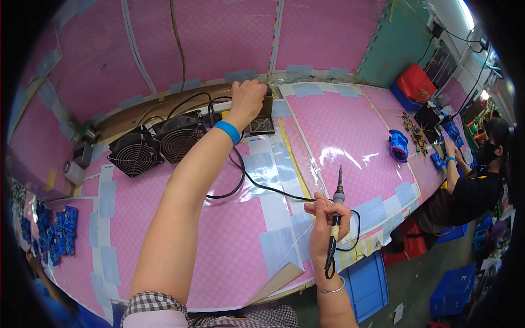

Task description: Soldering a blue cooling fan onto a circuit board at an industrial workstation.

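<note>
My right hand (327, 221) is closed around a soldering iron (339, 195), its metal tip pointing up and away from me over the pink covered table. A thin wire runs by the fingers of that hand; it looks like solder. My left arm stretches to the back of the table. There my left hand (248, 104) is curled, its fingertips turned down and hidden, beside a small dark metal stand (262, 126). What those fingers hold, if anything, is out of sight. Left of the hand stand two black fans with round wire guards, one fan (135, 153) and another fan (180, 143).
A black cable (268, 187) loops across the table to the iron. Blue parts (64, 229) lie in a heap at far left. On the right are a blue round part (398, 146), loose small pieces (415, 134), a red bin (415, 83) and a seated co-worker (470, 183).
</note>
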A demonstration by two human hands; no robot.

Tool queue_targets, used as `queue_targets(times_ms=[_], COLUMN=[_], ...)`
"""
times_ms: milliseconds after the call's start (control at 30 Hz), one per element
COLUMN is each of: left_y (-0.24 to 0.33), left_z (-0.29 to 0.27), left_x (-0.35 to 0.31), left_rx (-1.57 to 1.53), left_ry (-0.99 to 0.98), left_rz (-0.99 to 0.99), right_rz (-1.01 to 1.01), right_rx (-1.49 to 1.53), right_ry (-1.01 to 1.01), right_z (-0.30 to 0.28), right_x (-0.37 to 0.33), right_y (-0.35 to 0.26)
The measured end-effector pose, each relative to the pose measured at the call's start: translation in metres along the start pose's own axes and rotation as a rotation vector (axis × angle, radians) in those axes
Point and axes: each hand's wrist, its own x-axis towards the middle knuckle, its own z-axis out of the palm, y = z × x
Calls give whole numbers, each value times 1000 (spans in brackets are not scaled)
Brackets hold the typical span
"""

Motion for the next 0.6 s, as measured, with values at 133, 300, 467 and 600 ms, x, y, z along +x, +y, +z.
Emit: queue_targets(times_ms=[133,300,467,600], left_y=[-4,-6,-2,-4], left_z=[3,-4,-12,-13], left_x=[-4,-4,-13,-15], left_rx=[55,103,249,223], left_ry=[63,-60,-47,-23], left_rz=[54,79,229,259], right_rz=[4,0,-52,-93], right_rx=[0,6,-15,-38], right_ry=[-1,-3,-11,-41], right_z=[2,2,-1,-1], right_x=[0,0,0,0], right_y=[-1,-1,1,2])
